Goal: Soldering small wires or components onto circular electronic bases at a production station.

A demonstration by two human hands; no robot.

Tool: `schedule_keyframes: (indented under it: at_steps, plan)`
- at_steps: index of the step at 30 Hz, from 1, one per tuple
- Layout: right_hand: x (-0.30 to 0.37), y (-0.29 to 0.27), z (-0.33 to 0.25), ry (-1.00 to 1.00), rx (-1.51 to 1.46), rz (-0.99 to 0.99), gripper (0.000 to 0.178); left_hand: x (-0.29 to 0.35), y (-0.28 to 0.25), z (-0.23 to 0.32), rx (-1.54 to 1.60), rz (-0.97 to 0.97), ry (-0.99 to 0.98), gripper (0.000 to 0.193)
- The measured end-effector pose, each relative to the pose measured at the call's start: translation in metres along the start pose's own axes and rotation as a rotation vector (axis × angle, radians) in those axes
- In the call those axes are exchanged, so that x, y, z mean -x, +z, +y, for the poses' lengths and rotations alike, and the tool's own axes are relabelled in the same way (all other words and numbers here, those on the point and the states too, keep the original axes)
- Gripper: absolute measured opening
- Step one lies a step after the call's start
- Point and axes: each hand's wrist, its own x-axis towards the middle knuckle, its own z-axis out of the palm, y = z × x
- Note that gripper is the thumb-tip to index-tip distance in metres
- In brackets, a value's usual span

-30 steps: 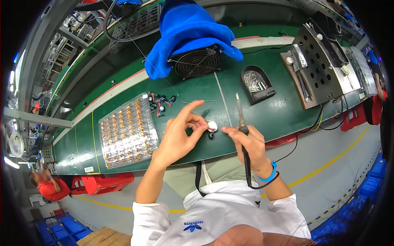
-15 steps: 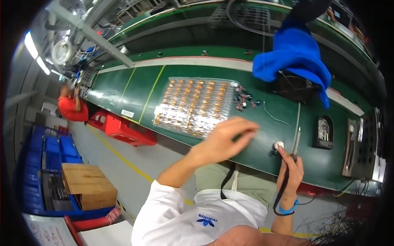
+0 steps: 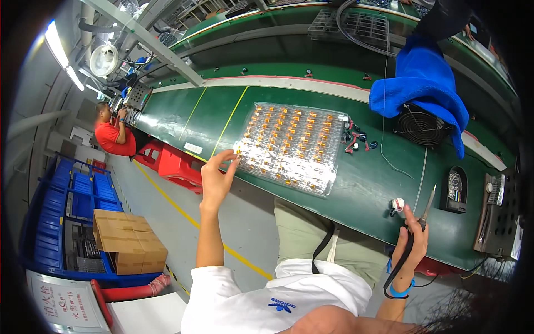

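My left hand (image 3: 217, 177) is at the near left corner of a clear plastic tray (image 3: 328, 188). Its thumb and index finger come together there in a pinch; whatever lies between the tips is too small to make out. Rows of small orange parts (image 3: 283, 142) fill the tray. On the right, my right hand (image 3: 410, 245) grips a soldering iron (image 3: 426, 214), the metal tip slanting up and away. The index finger of that hand is close to a small round white piece (image 3: 397, 204) with dark wires, lying on the green bench (image 3: 361, 214).
Several small wired parts (image 3: 356, 138) lie beside the tray. A black fan (image 3: 423, 127) draped with blue cloth (image 3: 417, 75) stands at the back right. Further right are a black holder (image 3: 456, 192) and a metal box (image 3: 503, 217). A person in red (image 3: 114, 136) sits far left.
My left hand has gone left across the tray to its near left corner, and its fingers have come together. The soldering iron now leans more to the right. The whole view has shifted.
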Motion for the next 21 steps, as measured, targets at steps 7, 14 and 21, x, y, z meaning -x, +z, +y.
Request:
schedule_keyframes:
  at_steps: [7,14,21]
  plan:
    - [0.003,0.000,0.001,-0.024,-0.003,-0.001,0.029,-0.006,0.007,0.000,0.061,0.047,-0.016,0.025]
    - [0.001,-0.001,-0.001,-0.038,0.001,0.003,0.028,-0.019,0.005,0.008,-0.277,-0.019,0.214,0.032]
    - [0.002,-0.002,0.000,-0.035,0.015,-0.003,0.028,-0.028,0.001,0.010,-0.385,-0.129,0.336,0.036]
